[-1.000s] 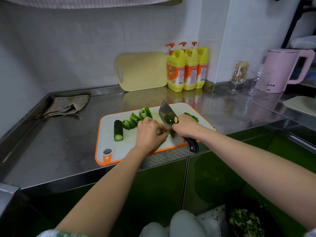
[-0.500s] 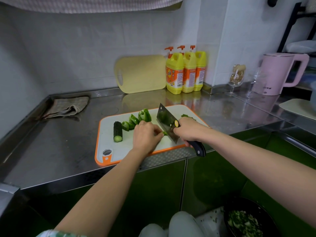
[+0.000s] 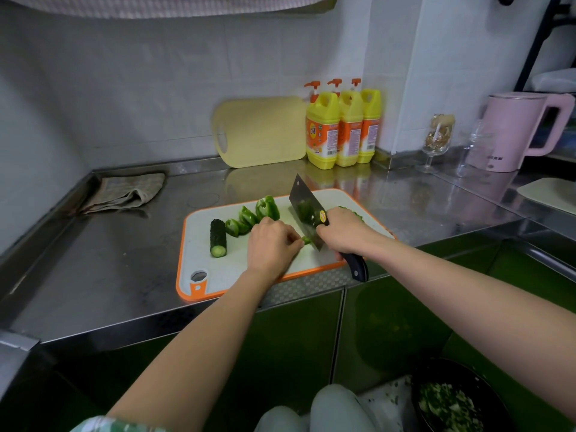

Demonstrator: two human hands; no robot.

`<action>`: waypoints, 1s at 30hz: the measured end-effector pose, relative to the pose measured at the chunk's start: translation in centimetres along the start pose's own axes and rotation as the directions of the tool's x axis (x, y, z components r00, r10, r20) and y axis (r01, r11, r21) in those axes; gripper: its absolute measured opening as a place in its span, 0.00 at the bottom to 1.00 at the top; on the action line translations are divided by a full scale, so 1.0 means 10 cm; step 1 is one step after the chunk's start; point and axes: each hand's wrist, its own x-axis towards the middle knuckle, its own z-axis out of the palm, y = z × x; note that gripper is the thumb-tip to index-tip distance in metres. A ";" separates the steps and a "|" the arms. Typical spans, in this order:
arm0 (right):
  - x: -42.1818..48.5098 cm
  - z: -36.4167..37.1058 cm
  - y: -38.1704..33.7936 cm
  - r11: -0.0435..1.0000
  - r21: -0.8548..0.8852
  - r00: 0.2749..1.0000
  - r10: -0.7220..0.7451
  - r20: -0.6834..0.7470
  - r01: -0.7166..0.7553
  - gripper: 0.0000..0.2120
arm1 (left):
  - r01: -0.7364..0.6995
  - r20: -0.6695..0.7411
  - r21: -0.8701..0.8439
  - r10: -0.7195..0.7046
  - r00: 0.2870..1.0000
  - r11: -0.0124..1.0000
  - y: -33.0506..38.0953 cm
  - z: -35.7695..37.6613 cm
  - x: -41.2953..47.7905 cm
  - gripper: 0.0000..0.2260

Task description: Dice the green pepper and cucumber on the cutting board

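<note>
A: Nearest first?
B: Black round bowl (image 3: 480, 385) low right, below the table lip, holding chopped green. Above that, left hand (image 3: 271, 244) curled, fingertips pinching a short green pepper strip (image 3: 306, 240) down onto the white, orange-rimmed plastic cutting board (image 3: 237, 266). Right hand (image 3: 343, 232) wrapped round the black handle of a broad steel cleaver (image 3: 305, 207).
A: Changed lately?
B: Cleaver edge lower than a second ago, tipped onto the strip just beside the left fingertips. Only a stub showing; probably few cuts left on this piece.
A: Still to dice?
B: Green pepper chunks (image 3: 266, 207) behind the left hand, dark cucumber stub (image 3: 218, 238) lying at board's left. Diced heap (image 3: 351, 211) behind the right hand.
A: Edges, room?
B: Board's front rim near the steel table's (image 3: 109, 260) front lip, cleaver handle hanging past it. Bare board front left, bare steel either side. Farthest, pale yellow board (image 3: 261, 132) and three yellow bottles (image 3: 339, 129) at the wall, well apart.
</note>
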 end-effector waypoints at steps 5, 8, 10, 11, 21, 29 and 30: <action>-0.10 -0.13 -0.05 0.998 -0.056 0.998 -0.024 0.060 0.028 0.07 | 0.006 -0.002 -0.007 -0.006 1.000 1.000 0.00 0.00 0.00 0.07; -0.11 -0.09 -0.07 0.995 -0.101 0.995 0.001 0.100 0.009 0.07 | -0.001 -0.006 0.004 0.001 1.000 1.000 0.01 -0.01 0.00 0.06; -0.09 -0.06 -0.08 0.993 -0.116 0.994 0.014 0.112 -0.001 0.06 | -0.007 -0.008 0.005 0.007 1.000 1.000 0.01 -0.01 0.00 0.06; -0.07 -0.05 -0.09 0.992 -0.125 0.993 0.016 0.115 -0.002 0.06 | -0.010 -0.008 0.005 0.010 1.000 1.000 0.01 0.00 0.00 0.06; 0.05 0.04 -0.01 1.000 -0.002 1.000 0.005 0.003 -0.005 0.08 | -0.050 0.025 0.001 0.050 0.998 0.999 -0.02 -0.01 -0.02 0.06; -0.10 -0.13 -0.03 0.999 -0.044 0.999 -0.026 0.039 0.028 0.07 | -0.030 0.022 -0.004 0.030 0.999 1.000 0.00 -0.01 -0.01 0.06; -0.11 -0.13 -0.05 0.997 -0.066 0.998 -0.024 0.053 0.028 0.08 | -0.029 0.023 -0.005 0.029 0.999 1.000 0.00 -0.01 -0.01 0.05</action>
